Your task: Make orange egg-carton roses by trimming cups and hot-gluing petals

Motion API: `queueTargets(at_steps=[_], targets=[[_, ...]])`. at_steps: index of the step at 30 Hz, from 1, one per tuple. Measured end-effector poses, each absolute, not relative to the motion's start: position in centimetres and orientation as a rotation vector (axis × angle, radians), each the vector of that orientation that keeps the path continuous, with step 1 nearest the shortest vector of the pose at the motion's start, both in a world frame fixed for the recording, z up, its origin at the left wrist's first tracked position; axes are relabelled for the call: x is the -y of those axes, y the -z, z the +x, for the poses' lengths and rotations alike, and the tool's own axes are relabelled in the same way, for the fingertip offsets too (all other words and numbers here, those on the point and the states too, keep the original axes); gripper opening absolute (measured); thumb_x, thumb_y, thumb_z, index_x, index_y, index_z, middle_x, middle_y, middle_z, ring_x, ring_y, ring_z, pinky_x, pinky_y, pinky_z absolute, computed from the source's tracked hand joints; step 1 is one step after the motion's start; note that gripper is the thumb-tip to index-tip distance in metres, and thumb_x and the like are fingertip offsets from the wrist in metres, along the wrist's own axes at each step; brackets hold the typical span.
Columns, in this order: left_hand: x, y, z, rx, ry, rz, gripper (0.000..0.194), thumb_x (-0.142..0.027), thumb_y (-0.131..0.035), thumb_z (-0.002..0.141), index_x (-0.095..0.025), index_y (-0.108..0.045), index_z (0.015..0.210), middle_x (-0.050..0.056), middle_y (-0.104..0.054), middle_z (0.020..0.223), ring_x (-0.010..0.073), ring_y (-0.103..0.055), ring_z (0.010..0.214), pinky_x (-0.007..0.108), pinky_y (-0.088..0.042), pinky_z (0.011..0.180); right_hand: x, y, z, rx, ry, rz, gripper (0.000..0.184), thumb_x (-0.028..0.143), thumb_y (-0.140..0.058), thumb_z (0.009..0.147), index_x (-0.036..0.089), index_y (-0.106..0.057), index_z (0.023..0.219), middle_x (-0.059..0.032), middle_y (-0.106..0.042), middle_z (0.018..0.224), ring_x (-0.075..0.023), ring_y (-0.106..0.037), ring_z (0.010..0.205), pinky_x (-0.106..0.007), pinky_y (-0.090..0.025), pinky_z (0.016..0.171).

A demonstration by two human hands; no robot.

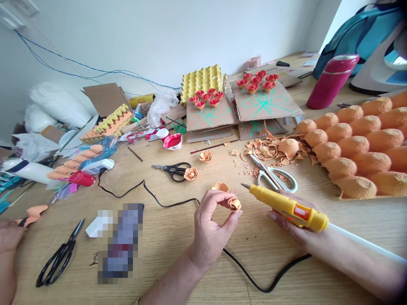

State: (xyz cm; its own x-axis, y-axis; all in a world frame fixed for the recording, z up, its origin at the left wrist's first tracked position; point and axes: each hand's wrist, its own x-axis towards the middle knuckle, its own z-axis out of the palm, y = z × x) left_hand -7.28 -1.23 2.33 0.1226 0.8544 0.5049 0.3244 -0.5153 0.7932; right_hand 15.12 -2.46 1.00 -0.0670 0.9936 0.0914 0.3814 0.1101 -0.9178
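Note:
Between the thumb and fingers of my left hand (213,228) is a small orange egg-carton flower (234,203), held above the table. My right hand (294,231) grips a yellow glue gun (286,206), its nozzle pointing left toward the flower but apart from it. A white glue stick (365,241) runs out of the gun's back end. Just behind my left hand lies an orange flower (220,186), partly hidden. Two more, a near flower (191,173) and a far flower (206,156), rest by the black-handled scissors (174,169).
White-handled scissors (273,174) lie beside orange carton scraps (267,150). An orange egg tray (359,156) fills the right side. Red flowers (206,98) stand on cardboard (210,116) behind. A black cord (251,279) crosses the table. At far left, another person's hand (11,235) holds orange carton.

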Motion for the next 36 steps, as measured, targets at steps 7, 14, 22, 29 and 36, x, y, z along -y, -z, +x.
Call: queueTargets(at_steps=[7, 14, 22, 29, 36], targets=[[1.4, -2.6, -7.1, -1.119, -1.341, 1.945, 0.023, -0.007, -0.069, 0.082, -0.019, -0.064, 0.101, 0.001, -0.064, 0.09, 0.0127, -0.06, 0.083, 0.024, -0.051, 0.079, 2.0, -1.6, 15.6, 1.309, -1.32, -1.4, 0.04, 0.062, -0.069, 0.079, 0.022, -0.07, 0.085, -0.0033, -0.066, 0.071, -0.0194, -0.062, 0.065, -0.031, -0.054, 0.059], [1.8, -2.3, -6.7, -1.088, -1.265, 1.975, 0.023, -0.007, -0.071, 0.08, -0.019, -0.063, 0.099, 0.001, -0.064, 0.089, 0.0132, -0.061, 0.084, 0.025, -0.05, 0.08, 1.9, -0.8, 14.4, 1.076, -1.749, -1.098, 0.038, 0.054, -0.073, 0.082, 0.019, -0.067, 0.093, -0.0016, -0.061, 0.079, -0.0112, -0.052, 0.064, -0.024, -0.044, 0.058], [2.2, -2.3, -6.2, -1.069, -1.186, 2.011, 0.017, -0.012, -0.072, 0.082, -0.019, -0.064, 0.096, 0.001, -0.063, 0.088, 0.0131, -0.061, 0.082, 0.024, -0.051, 0.077, 1.9, -0.5, 13.1, 0.986, -1.913, -0.907, 0.031, 0.038, -0.083, 0.077, 0.02, -0.061, 0.088, 0.0005, -0.062, 0.085, -0.0093, -0.054, 0.069, -0.022, -0.046, 0.061], [2.3, -2.3, -5.8, -1.079, -1.148, 1.995, 0.016, -0.014, -0.073, 0.082, -0.018, -0.064, 0.094, 0.002, -0.063, 0.088, 0.0126, -0.061, 0.08, 0.024, -0.051, 0.074, 2.0, -0.2, 13.1, 0.928, -1.95, -0.904, 0.035, 0.037, -0.086, 0.073, 0.02, -0.061, 0.09, 0.0016, -0.062, 0.079, -0.0092, -0.056, 0.067, -0.022, -0.047, 0.061], [2.4, -2.1, -5.8, -1.076, -1.134, 1.997, 0.016, -0.013, -0.073, 0.082, -0.019, -0.063, 0.092, 0.001, -0.062, 0.087, 0.0122, -0.06, 0.079, 0.024, -0.052, 0.073, 1.9, -0.3, 12.9, 0.892, -1.972, -0.866, 0.035, 0.035, -0.086, 0.073, 0.021, -0.06, 0.091, 0.0019, -0.064, 0.08, -0.0091, -0.059, 0.067, -0.023, -0.049, 0.062]])
